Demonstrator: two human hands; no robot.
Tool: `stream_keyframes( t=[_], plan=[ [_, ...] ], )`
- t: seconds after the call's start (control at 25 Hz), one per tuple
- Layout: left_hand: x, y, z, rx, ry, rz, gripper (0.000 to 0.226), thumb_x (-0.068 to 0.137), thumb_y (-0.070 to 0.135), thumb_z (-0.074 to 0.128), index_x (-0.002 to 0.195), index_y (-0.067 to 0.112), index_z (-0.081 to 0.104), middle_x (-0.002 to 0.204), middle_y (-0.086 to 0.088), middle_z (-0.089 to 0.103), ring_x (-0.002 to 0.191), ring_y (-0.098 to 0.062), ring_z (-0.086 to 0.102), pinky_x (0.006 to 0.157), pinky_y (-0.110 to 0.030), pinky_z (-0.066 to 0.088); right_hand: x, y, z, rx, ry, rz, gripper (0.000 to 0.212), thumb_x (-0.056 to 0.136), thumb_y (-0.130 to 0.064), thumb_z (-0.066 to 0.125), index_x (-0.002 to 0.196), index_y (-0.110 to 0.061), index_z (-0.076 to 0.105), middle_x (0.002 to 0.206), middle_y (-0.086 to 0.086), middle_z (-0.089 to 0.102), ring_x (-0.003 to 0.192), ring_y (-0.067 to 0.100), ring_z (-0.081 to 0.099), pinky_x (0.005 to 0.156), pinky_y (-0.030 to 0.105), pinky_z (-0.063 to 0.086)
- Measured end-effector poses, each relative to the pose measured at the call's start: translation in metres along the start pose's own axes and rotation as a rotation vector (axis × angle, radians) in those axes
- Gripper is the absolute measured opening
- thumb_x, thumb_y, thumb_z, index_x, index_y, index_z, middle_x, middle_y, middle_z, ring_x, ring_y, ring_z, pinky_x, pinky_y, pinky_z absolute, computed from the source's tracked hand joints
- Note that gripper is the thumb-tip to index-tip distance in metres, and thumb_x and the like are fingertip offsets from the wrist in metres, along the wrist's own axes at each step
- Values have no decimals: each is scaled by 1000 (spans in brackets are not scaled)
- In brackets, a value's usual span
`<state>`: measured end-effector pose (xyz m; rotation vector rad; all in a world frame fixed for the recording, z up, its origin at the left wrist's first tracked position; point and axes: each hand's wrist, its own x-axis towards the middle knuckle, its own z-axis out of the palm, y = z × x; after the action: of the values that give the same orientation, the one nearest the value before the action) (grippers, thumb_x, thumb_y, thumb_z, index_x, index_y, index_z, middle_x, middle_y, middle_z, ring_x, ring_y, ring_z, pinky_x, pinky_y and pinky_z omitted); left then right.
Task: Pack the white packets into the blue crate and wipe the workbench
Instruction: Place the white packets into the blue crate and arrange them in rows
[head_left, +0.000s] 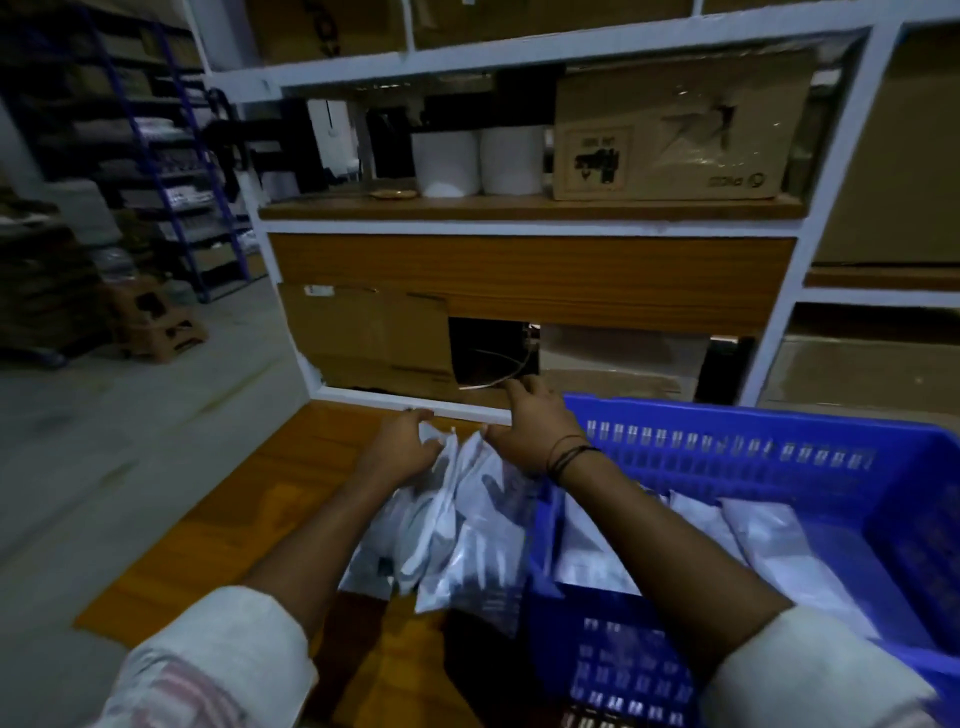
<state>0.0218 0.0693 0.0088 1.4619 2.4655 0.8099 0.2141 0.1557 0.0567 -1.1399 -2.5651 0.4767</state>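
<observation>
I find the head view dim throughout, with a cool bluish cast, and I cannot tell where the light comes from. Brightest surfaces: the white rolls (480, 158) and the pale floor (104, 441) at left. The aisle racks (156, 130) at far left sink almost to black. Glare streaks lie on the white packets (467, 519) and on the taped cardboard box (670, 130). Blur softens the floor and both sleeves (223, 670); the blue crate (779, 452) shows smeared slots. Wide-angle distortion bows the shelf frame (571, 47) toward the edges.
</observation>
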Motion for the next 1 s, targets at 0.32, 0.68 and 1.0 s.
stream_keyframes(
  t=[0.32, 0.68, 1.0],
  plan=[
    [-6, -104, 0, -77, -23, -148, 30, 100, 47, 46, 101, 25, 65, 115, -13, 69, 95, -25, 63, 88, -33, 49, 13, -86, 95, -126, -289, 70, 64, 91, -42, 56, 148, -22, 33, 160, 14, 18, 142, 44, 24, 112, 57, 32],
    [-21, -129, 38, 77, -130, 164, 80, 84, 70, 37, 154, 33, 29, 160, -4, 32, 141, -28, 38, 110, -42, 39, -30, -49, 177, -146, -246, 148, 78, 92, -38, 52, 158, -23, 13, 167, 8, 0, 151, 39, 8, 119, 52, 17],
    [-7, -117, 45, 214, -98, 181, 66, 97, 32, 48, 156, 13, 25, 163, -18, 15, 149, -33, 22, 114, -40, 35, -20, -56, 168, -79, -137, 405, 60, 91, -55, 42, 137, -16, 46, 142, 16, 50, 131, 41, 41, 110, 51, 28]
  ],
)
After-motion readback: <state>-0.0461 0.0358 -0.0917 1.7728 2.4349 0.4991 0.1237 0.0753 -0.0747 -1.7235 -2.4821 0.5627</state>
